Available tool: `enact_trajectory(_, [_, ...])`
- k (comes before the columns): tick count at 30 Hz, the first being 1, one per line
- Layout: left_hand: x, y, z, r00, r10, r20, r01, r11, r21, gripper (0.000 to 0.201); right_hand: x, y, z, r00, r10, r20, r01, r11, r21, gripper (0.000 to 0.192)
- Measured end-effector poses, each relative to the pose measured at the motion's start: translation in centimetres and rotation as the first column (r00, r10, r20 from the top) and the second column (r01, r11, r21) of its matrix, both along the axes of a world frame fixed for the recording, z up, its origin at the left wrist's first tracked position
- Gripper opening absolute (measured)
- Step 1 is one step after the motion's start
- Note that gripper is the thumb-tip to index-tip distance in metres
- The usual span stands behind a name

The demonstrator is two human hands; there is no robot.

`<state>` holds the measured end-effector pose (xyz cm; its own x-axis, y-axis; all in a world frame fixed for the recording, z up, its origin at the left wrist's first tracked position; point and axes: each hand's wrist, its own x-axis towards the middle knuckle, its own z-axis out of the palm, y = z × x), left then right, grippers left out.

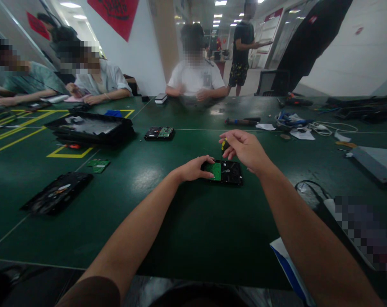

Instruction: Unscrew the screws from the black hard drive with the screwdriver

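Observation:
A black hard drive (231,172) with a green circuit board (216,171) on its left part lies flat on the green table (167,221). My left hand (198,168) grips the drive's left end, thumb on the near side and fingers on the far side. Above the drive's far edge, my right hand (244,149) is closed around a screwdriver (225,146) with a yellow and black handle. Its shaft points down towards the drive; whether the tip touches cannot be made out.
A second hard drive (159,133) lies further back. To the left are a loose green board (99,165), a dark casing (59,192) and a black tray (91,128). Cables (295,119) and a grey box (377,162) lie right. A person (196,79) sits opposite.

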<state>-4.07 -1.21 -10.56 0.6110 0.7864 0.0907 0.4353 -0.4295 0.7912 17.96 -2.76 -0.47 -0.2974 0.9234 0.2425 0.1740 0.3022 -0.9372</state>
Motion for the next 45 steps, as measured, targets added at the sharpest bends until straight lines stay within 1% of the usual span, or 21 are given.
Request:
enact_trajectory(2, [0.0,-0.1,0.1,1.0,0.005,-0.004,-0.005,1.0,-0.004,0.069,0.1,0.1,0.0,1.0,-0.003,-0.006,0.003,1.0,0.007,0.029])
enact_trajectory(4, [0.0,-0.1,0.2,1.0,0.003,-0.01,-0.003,1.0,-0.001,0.068,0.3,0.2,0.0,0.999,-0.034,0.037,0.033,0.998,0.046,0.031])
enact_trajectory(8, [-0.1,-0.2,0.3,1.0,-0.001,-0.017,0.001,1.0,-0.002,0.066,0.7,0.6,-0.3,0.972,-0.173,0.161,0.149,0.978,0.147,0.031])
enact_trajectory(11, [-0.1,-0.1,0.2,1.0,0.003,-0.012,-0.003,1.0,-0.01,0.066,0.9,0.9,-0.6,0.961,-0.231,0.155,0.211,0.968,0.134,0.029])
enact_trajectory(13, [0.0,-0.1,0.2,1.0,0.003,-0.003,-0.003,1.0,-0.009,0.067,0.8,1.0,-0.8,0.967,-0.215,0.139,0.201,0.974,0.107,0.027])
enact_trajectory(18, [0.0,-0.1,0.1,1.0,-0.001,0.004,0.001,1.0,0.005,0.066,0.5,0.4,-0.4,0.994,-0.053,0.092,0.05,0.998,0.036,0.029])
enact_trajectory(21, [0.0,-0.1,0.2,1.0,0.001,0.0,-0.001,1.0,0.011,0.067,0.3,0.0,0.1,0.998,-0.005,0.064,0.003,1.0,0.029,0.03])
enact_trajectory(24, [0.0,-0.2,0.3,1.0,-0.002,-0.009,0.002,1.0,0.014,0.066,0.3,-0.1,0.3,0.997,-0.018,0.077,0.015,0.999,0.035,0.032])
enact_trajectory(28, [0.0,-0.2,0.3,1.0,-0.002,-0.003,0.003,1.0,0.021,0.066,0.6,0.2,0.1,0.977,-0.133,0.166,0.118,0.988,0.101,0.034])
enact_trajectory(31, [-0.1,-0.2,0.2,1.0,-0.003,-0.005,0.003,1.0,0.011,0.067,0.7,0.5,-0.3,0.966,-0.19,0.173,0.174,0.979,0.103,0.033])
enact_trajectory(34, [0.0,-0.1,0.3,1.0,-0.001,-0.009,0.001,1.0,0.003,0.068,0.6,0.6,-0.6,0.976,-0.17,0.139,0.162,0.985,0.068,0.03])
enact_trajectory(38, [0.0,-0.2,0.4,1.0,0.002,-0.004,-0.002,1.0,0.004,0.067,0.3,0.3,-0.4,0.997,-0.049,0.057,0.049,0.999,0.004,0.03])
enact_trajectory(41, [0.1,-0.3,0.4,1.0,0.01,-0.009,-0.01,1.0,0.001,0.067,0.2,0.1,-0.1,0.999,0.016,0.043,-0.016,1.0,-0.003,0.033])
enact_trajectory(43, [0.1,-0.2,0.4,1.0,0.009,-0.012,-0.009,1.0,-0.007,0.067,0.3,0.1,0.0,0.997,0.011,0.078,-0.013,1.0,0.023,0.035])
enact_trajectory(45, [0.0,-0.2,0.4,1.0,0.007,-0.009,-0.007,1.0,-0.01,0.066,0.6,0.2,0.0,0.99,-0.037,0.14,0.027,0.997,0.075,0.036])
